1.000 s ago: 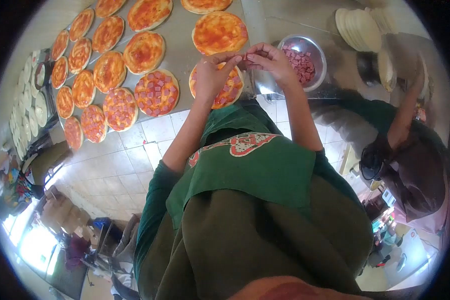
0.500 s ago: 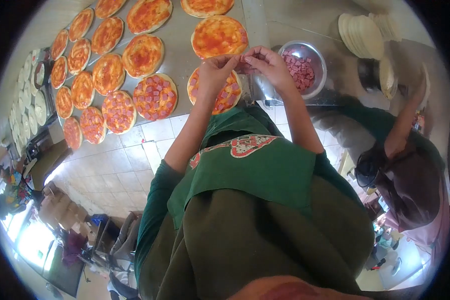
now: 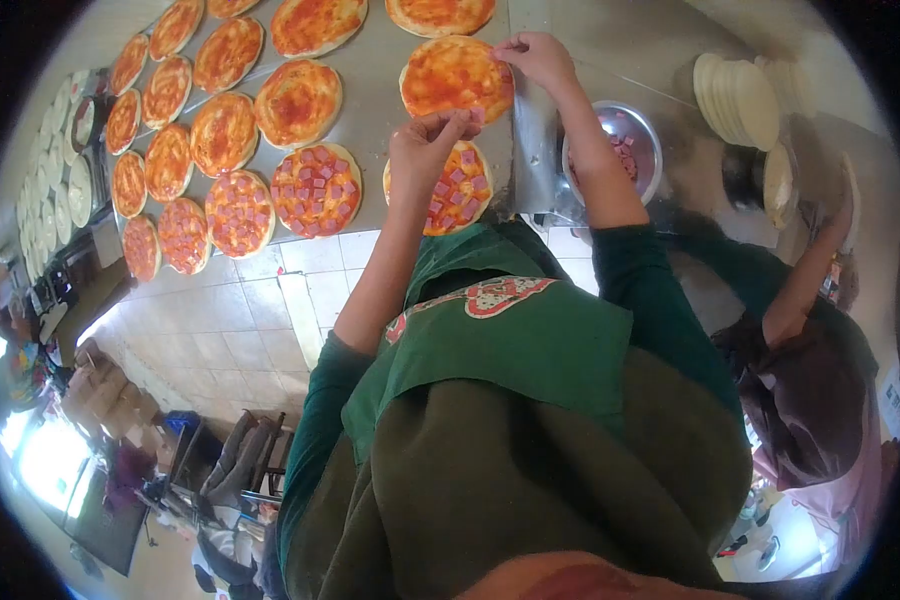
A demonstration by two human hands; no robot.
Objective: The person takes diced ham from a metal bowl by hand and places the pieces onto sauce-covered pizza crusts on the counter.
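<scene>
My left hand [image 3: 430, 145] is closed in a pinch, with pink diced ham [image 3: 478, 115] showing at its fingertips. It hovers over the gap between a sauce-covered pizza base [image 3: 450, 85] and a nearer pizza [image 3: 465, 185] scattered with ham cubes, which hand and wrist partly cover. At the upper right edge of the sauced base, my right hand [image 3: 542, 60] has thumb and fingers pressed together; whatever they hold is too small to make out. Under my right forearm stands a metal bowl [image 3: 652, 150] with ham cubes in it, partly hidden.
Rows of sauced bases [image 3: 298, 100] cover the steel table leftward, the nearest row topped with ham [image 3: 316, 190]. Plain dough rounds [image 3: 735, 100] stand stacked at right, near a co-worker's arm [image 3: 810, 270]. More pale rounds [image 3: 80, 190] lie far left.
My hands were together above the nearer pizza. The right hand has moved up and right to the sauced base; the left stays low with ham. The view has shifted slightly.
</scene>
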